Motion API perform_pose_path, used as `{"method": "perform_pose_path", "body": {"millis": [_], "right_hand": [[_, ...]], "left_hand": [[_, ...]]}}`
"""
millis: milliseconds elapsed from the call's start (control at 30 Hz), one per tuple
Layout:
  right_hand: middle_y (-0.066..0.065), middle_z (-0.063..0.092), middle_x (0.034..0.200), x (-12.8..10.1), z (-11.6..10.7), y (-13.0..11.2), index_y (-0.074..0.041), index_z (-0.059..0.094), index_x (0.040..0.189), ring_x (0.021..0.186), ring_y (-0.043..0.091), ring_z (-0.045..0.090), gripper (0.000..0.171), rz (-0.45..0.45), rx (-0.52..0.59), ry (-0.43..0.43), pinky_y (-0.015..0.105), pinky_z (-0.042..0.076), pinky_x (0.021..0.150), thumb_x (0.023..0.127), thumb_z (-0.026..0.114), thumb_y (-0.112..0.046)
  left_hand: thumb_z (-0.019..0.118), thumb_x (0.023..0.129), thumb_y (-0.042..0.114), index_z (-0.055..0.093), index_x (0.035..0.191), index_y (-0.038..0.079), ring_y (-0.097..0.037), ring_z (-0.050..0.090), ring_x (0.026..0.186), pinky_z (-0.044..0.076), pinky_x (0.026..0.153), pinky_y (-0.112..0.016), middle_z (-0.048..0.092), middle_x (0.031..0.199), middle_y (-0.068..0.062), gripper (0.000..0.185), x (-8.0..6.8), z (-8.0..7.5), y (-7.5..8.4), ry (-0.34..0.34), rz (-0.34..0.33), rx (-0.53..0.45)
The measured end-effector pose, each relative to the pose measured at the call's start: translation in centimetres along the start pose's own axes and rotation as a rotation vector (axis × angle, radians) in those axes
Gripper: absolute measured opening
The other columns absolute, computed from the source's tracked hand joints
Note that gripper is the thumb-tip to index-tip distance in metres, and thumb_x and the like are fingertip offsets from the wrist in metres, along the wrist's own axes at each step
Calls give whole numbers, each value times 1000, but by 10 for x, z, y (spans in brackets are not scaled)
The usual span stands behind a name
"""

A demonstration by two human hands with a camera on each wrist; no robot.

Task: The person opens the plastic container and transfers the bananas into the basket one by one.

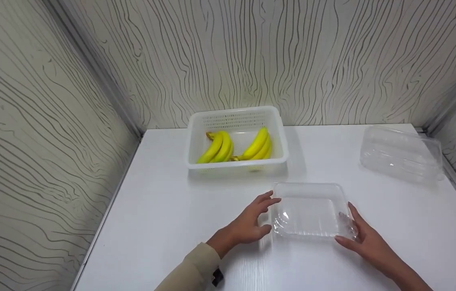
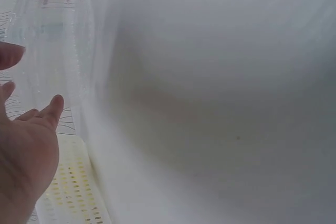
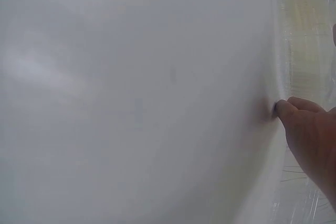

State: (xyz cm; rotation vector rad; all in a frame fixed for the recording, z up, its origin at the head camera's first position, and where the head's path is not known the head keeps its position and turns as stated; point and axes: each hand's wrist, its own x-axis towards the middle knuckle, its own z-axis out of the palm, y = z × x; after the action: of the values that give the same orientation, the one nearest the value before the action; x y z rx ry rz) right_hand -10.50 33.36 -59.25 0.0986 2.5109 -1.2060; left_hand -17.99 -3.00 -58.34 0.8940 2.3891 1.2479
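A clear plastic container [image 1: 308, 216] stands on the white table in front of me, its hollow side up. My right hand [image 1: 363, 238] holds it by the right side, the thumb at the near corner and the fingers along the side wall. At its left side is my left hand [image 1: 252, 220], fingers spread and thumb apart, the fingertips at the upper left rim. Whether those fingertips touch the plastic I cannot tell. In the left wrist view, the left hand [image 2: 31, 150] shows loose fingers beside the clear wall. The right thumb [image 3: 286, 109] appears low against the container in the right wrist view.
Behind the container sits a white perforated basket [image 1: 236, 165] holding two bunches of bananas [image 1: 217, 147]. A second clear plastic piece [image 1: 401, 155] lies at the back right of the table. Patterned panels [image 1: 232, 60] rise at the back and sides.
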Motion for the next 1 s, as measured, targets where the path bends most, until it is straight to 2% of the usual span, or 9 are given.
{"method": "perform_pose_path", "body": {"millis": [133,367,433,500,600,700,767,867,1000], "right_hand": [[30,13,176,0,-1,-1,-19,-15,171,161,54,21,118,0,16,-7,58,29,125,99,72,-51],[36,19,173,-2,-7,2,-16,-15,171,159,52,28,116,-41,42,-13,9,41,106,101,72,-44],[36,22,172,-3,-10,3,-16,-14,171,158,51,30,112,-46,51,-20,5,42,101,103,70,-43],[36,24,171,-5,-12,3,-14,-12,172,158,52,31,106,-47,48,-21,11,48,105,106,65,-44],[36,34,168,-7,-14,3,-9,-1,173,155,55,37,90,-49,20,3,37,55,114,111,55,-45],[34,52,155,-8,-14,4,-6,17,171,143,52,55,76,-44,1,49,48,59,108,113,49,-44],[27,64,140,-7,-14,4,-5,30,167,129,36,68,68,-46,24,89,36,63,100,113,51,-40],[14,71,117,-6,-15,5,-2,40,162,107,12,73,60,-54,123,105,21,61,86,112,56,-32],[7,73,99,-6,-16,6,1,37,162,91,6,72,61,-82,233,63,24,62,82,111,59,-24]], "left_hand": [[59,94,14,43,163,26,-20,47,155,49,121,-37,29,177,3,72,-1,2,-1,30,3,-8],[58,95,12,43,162,19,-25,48,153,53,117,-39,37,172,-5,69,-4,5,-4,120,1,-25],[60,96,14,40,163,18,-26,50,150,53,116,-41,40,169,-7,71,-6,5,-4,149,-39,-35],[63,96,19,37,163,17,-26,55,144,52,116,-42,47,161,-10,72,-8,5,-5,178,-84,-48],[67,97,29,40,159,14,-20,63,126,54,109,-39,60,142,-9,70,-9,5,-5,179,-159,-74],[68,98,38,49,151,12,-9,66,101,55,94,-31,69,116,-2,62,-9,5,-5,137,-207,-120],[68,99,41,53,143,12,-5,65,89,53,85,-26,72,103,2,55,-8,5,-5,89,-233,-166],[68,100,38,56,134,11,-6,68,79,53,77,-24,76,93,0,45,-8,7,-4,13,-253,-273],[67,101,27,54,131,10,-12,75,79,59,75,-26,81,94,-9,37,-7,9,-4,-54,-269,-423]]}}
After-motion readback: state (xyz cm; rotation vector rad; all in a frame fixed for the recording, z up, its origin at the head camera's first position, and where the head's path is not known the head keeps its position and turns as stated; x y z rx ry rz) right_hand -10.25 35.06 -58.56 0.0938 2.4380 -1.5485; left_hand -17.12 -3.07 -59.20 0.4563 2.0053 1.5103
